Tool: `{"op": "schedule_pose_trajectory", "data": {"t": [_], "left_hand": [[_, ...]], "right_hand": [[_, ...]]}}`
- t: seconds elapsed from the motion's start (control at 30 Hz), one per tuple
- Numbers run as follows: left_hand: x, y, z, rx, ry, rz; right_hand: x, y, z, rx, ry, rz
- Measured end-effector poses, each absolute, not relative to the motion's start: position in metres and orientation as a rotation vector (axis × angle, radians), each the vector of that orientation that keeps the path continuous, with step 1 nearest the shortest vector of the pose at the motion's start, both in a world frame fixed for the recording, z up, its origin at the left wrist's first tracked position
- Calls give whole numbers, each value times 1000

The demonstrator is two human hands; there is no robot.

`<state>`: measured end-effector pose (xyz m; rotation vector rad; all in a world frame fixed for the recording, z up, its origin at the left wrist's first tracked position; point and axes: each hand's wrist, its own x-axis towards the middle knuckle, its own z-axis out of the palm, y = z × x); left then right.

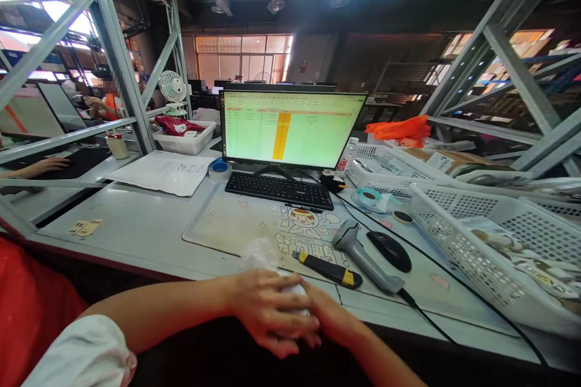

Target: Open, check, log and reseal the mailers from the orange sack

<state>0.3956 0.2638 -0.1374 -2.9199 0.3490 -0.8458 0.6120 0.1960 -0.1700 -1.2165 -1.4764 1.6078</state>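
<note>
Just off the front edge of the desk, my left hand (265, 308) has its fingers curled over a white item in clear plastic (295, 302). My right hand (324, 309) closes on the same item from the other side, its fingers partly hidden behind it. Crumpled clear film (259, 254) sticks up behind my left hand. What the wrapping contains cannot be made out. Beyond the hands lie a black-and-yellow utility knife (327, 269), a grey barcode scanner (365, 257) and a black mouse (389, 250) on a printed desk mat (236, 221).
A monitor (254, 127) and keyboard (279, 190) stand behind the mat. White perforated baskets (454, 242) line the right side, with a scanner cable (431, 317) nearby. Papers (161, 172) and small tags (85, 227) lie to the left. Another person's hand (49, 164) rests at the neighbouring desk.
</note>
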Motion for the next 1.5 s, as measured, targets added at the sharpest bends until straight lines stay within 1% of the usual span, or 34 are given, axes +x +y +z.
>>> {"op": "schedule_pose_trajectory", "data": {"t": [0.03, 0.07, 0.13, 0.17, 0.23, 0.27, 0.3, 0.37, 0.43, 0.57, 0.67, 0.73, 0.83, 1.03, 1.3, 1.5], "left_hand": [[391, 269, -136, -2997, 198, -883], [387, 278, -135, -3068, -7, -956], [378, 302, -137, -3140, -509, -1214], [375, 316, -140, -3118, -788, -1392], [370, 341, -152, -2968, -1311, -1766], [369, 351, -158, -2865, -1521, -1940], [368, 360, -164, -2778, -1677, -2088], [367, 369, -174, -2712, -1824, -2271], [366, 369, -178, -2810, -1827, -2249], [363, 356, -176, -3091, -1788, -1800], [362, 349, -175, -3166, -1725, -1485], [363, 348, -175, -3156, -1691, -1357], [365, 350, -177, -3089, -1733, -1285], [367, 357, -182, -2874, -1963, -1358], [367, 361, -184, -2774, -1899, -1603], [370, 358, -181, -2764, -1930, -1583]], "right_hand": [[634, 197, -159, -1340, -1529, 1356], [662, 199, -149, -1490, -1582, 1004], [727, 208, -138, -1706, -1499, 324], [760, 213, -137, -1767, -1426, 33], [816, 226, -149, -1801, -1422, -307], [838, 232, -159, -1811, -1468, -378], [854, 237, -171, -1831, -1518, -407], [874, 247, -195, -1893, -1574, -411], [886, 255, -213, -1937, -1587, -405], [905, 262, -229, -1896, -1641, -416], [918, 263, -235, -1864, -1667, -432], [923, 263, -241, -1839, -1668, -473], [925, 264, -250, -1806, -1657, -582], [921, 263, -254, -1855, -1670, -677], [912, 258, -248, -1883, -1651, -641], [909, 256, -248, -1918, -1645, -646]]}}
